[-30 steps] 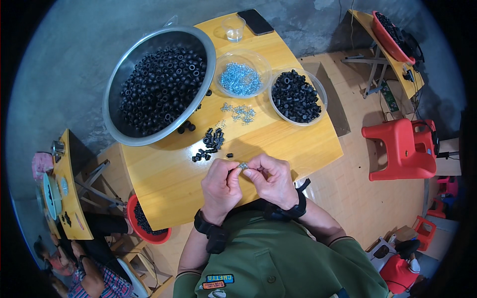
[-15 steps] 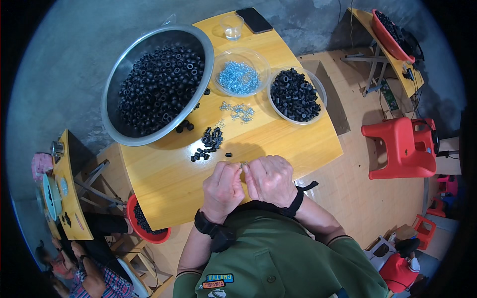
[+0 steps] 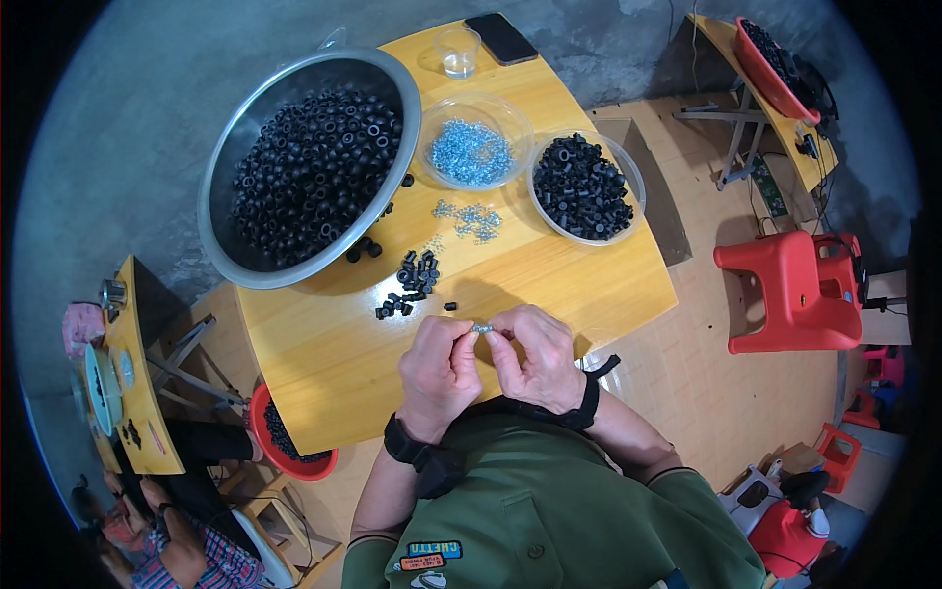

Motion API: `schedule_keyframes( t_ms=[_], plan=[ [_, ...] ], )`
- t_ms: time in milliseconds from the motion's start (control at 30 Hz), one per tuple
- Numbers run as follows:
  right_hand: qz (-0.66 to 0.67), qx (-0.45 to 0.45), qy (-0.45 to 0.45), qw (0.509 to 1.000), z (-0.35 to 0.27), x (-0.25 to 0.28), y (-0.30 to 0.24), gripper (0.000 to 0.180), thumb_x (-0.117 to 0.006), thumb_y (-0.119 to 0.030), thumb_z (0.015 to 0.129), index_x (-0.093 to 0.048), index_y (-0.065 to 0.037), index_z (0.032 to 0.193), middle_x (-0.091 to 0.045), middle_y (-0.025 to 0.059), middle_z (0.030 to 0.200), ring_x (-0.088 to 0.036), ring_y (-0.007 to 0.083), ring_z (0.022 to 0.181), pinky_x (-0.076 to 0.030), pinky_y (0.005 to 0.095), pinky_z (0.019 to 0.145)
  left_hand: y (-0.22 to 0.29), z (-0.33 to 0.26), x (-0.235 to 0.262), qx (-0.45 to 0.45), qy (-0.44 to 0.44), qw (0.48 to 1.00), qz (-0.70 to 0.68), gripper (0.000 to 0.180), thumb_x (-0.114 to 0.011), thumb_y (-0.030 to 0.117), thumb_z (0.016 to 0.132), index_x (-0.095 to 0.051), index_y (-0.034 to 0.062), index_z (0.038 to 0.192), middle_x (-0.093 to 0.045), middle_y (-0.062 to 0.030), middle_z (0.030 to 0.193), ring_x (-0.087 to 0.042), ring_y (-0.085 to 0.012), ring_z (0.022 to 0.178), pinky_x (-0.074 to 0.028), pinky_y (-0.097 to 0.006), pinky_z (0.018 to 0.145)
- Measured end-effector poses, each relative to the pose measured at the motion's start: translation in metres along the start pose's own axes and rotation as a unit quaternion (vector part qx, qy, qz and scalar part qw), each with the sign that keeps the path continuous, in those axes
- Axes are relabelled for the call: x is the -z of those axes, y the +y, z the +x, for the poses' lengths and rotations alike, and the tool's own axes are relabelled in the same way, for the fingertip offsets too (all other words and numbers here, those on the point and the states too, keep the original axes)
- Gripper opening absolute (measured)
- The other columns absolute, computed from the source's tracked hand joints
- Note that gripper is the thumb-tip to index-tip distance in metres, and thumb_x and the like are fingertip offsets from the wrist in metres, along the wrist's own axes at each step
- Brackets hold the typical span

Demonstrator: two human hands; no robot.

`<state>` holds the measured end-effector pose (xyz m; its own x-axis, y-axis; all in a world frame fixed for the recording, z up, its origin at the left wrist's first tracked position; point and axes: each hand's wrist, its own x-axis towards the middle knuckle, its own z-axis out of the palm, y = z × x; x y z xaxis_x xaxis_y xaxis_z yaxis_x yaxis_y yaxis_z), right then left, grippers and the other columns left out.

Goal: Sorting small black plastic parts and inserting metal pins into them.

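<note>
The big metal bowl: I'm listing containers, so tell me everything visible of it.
The big metal bowl is round, silver-grey and smooth, with a broad rim. It stands at the far left of the yellow table, seemingly overhanging the edge. Black ring-like pieces lie heaped inside. Neither the left hand nor right hand touches it.

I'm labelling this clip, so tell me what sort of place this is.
Probably a small hand-assembly workshop: a metal basin heaped with black parts, a tub of tiny bluish pieces, and another table bearing a red basin.
</note>
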<state>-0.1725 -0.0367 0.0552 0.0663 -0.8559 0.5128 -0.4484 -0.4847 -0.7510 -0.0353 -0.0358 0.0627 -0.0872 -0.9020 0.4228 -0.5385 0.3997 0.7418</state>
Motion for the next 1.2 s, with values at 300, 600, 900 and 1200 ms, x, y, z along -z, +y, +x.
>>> schedule_keyframes(
  t_ms=[300,600,900,1200],
  plan=[
    [0.126,-0.110,-0.032,0.985,-0.002,0.007,-0.006,0.008,-0.063,-0.001,0.074,-0.056,-0.001,0.076,-0.057,0.0078,0.067,-0.055,0.0177,0.055,-0.044,0.0269,0.051,-0.001,-0.001,0.004,0.211,-0.084,0.911,-0.344,0.013,-0.053,-0.004,0.084,-0.054,-0.0003,0.096,-0.055,-0.0038,0.075,-0.051,-0.0065,0.052,-0.038,-0.017,0.042],
    [0.276,-0.215,-0.068,0.934,-0.002,0.012,0.002,0.003,-0.061,-0.001,0.080,-0.058,-0.001,0.078,-0.057,0.0019,0.066,-0.048,0.0051,0.057,-0.040,0.0209,0.052,-0.007,0.001,0.007,0.265,-0.161,0.834,-0.457,0.011,-0.054,0.005,0.086,-0.049,-0.0003,0.095,-0.056,-0.0068,0.073,-0.050,-0.0083,0.047,-0.037,-0.018,0.039],
    [0.085,0.005,-0.069,0.994,0.009,0.019,0.008,0.007,-0.063,0.003,0.071,-0.059,-0.002,0.075,-0.056,0.0086,0.069,-0.055,0.0246,0.060,-0.045,0.0301,0.055,-0.012,0.001,0.004,0.330,-0.182,0.726,-0.575,0.018,-0.055,0.015,0.088,-0.049,0.0000,0.093,-0.054,-0.0084,0.071,-0.048,-0.0100,0.043,-0.035,-0.018,0.036],
    [0.170,-0.107,-0.066,0.977,0.009,0.018,0.001,0.008,-0.062,0.003,0.073,-0.058,-0.001,0.079,-0.057,0.0089,0.070,-0.057,0.0222,0.061,-0.045,0.0299,0.055,-0.010,0.000,0.003,0.350,-0.160,0.714,-0.584,0.020,-0.050,0.018,0.090,-0.050,-0.0009,0.096,-0.053,-0.0088,0.072,-0.047,-0.0103,0.042,-0.035,-0.019,0.036]
  ],
)
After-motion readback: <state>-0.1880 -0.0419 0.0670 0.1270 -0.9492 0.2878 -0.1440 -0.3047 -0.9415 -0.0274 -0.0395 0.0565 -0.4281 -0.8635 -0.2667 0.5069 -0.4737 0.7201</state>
